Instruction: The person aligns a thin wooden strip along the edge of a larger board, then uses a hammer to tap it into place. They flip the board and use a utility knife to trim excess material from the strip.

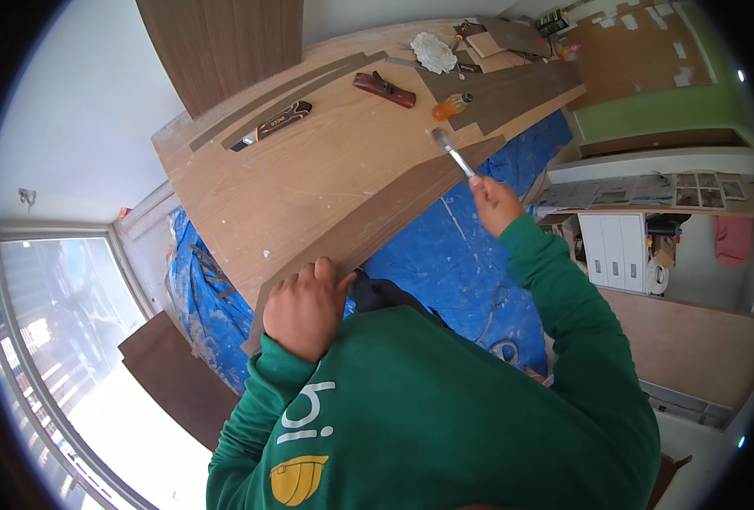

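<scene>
My right hand (494, 206) is closed around the handle of a small brush (457, 157). Its bristle end is at the right part of the wooden worktable (309, 174), just short of a bottle with orange liquid (450, 107). A long brown board strip (377, 208) lies along the table's near edge. My left hand (304, 308) grips this strip near its left end, fingers bent on top and thumb toward the near edge. How far the thumb reaches under it is hidden.
A utility knife (283, 121), a reddish hand plane (384, 89), thin brown strips (287, 91) and a crumpled white cloth (433, 53) lie on the table. Blue sheeting (445, 246) covers the floor. A tall brown panel (224, 47) stands behind; a dark board (177, 361) is at left.
</scene>
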Motion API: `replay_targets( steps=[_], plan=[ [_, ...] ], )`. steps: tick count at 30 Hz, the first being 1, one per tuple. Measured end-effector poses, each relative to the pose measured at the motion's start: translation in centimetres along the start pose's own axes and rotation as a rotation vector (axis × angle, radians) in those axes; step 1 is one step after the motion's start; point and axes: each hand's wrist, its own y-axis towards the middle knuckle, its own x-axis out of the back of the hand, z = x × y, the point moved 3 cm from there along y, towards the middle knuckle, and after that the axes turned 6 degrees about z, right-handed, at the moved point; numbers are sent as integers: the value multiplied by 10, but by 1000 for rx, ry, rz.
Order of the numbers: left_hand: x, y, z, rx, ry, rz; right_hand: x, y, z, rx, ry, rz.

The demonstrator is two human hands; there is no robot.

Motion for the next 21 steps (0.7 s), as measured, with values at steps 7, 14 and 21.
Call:
replay_targets(
  steps=[7,14,21],
  plan=[
    [-2,-1,2,-14,-10,-20,24,26,-36,-142,-29,-106],
    [-5,0,5,-15,-3,5,52,90,-96,-136,-123,-274],
    [-4,1,5,-37,-14,3,54,85,-97,-306,20,-207]
  ],
)
